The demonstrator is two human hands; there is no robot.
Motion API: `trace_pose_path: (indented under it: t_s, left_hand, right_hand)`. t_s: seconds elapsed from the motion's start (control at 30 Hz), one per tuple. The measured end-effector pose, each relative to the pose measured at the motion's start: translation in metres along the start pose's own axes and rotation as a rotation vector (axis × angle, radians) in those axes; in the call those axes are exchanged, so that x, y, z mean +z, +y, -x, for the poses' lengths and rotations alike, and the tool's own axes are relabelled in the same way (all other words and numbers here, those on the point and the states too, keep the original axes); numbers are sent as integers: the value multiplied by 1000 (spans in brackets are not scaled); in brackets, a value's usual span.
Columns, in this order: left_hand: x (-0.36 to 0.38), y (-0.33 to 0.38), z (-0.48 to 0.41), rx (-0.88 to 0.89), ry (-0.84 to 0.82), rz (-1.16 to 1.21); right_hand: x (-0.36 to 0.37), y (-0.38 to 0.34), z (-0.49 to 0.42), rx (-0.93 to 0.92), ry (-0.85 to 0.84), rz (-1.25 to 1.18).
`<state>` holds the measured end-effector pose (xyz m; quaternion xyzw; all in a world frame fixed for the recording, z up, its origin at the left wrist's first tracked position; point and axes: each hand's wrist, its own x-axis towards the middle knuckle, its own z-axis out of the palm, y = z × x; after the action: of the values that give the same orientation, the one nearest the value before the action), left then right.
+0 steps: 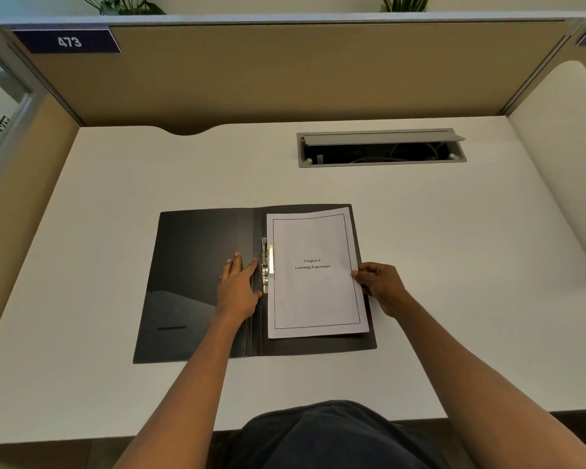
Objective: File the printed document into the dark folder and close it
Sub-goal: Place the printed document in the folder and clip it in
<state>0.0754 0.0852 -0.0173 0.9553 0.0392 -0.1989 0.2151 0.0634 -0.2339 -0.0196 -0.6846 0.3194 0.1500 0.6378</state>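
- right hand (381, 287) pinches the paper's 3 o'clock edge.
- left hand (239, 287) lies flat and open on the dark folder (197, 265).
- printed paper (315, 272) rests in the open folder's right half — beside the metal clip (267, 265).

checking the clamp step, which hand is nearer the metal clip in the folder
Left. The left hand lies flat on the folder's inside cover, right beside the metal clip. The right hand holds the printed document's far edge, a page-width away.
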Motion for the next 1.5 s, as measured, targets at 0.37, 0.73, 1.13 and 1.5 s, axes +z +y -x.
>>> trace_pose_path:
  t_s: [0.37,0.73,1.13,1.5]
  left_hand:
    - [-18,18,-10,-31,221,113]
    - [-50,61,-86,-4,142,423]
    - [-41,60,-119,-7,193,507]
    - [-38,54,-124,98,205,441]
  right_hand:
    - [12,-10,4,-266,168,628]
    - [20,-64,-23,-250,268,549]
    - [45,-62,-34,-165,252,634]
    - [25,-47,-6,-197,225,634]
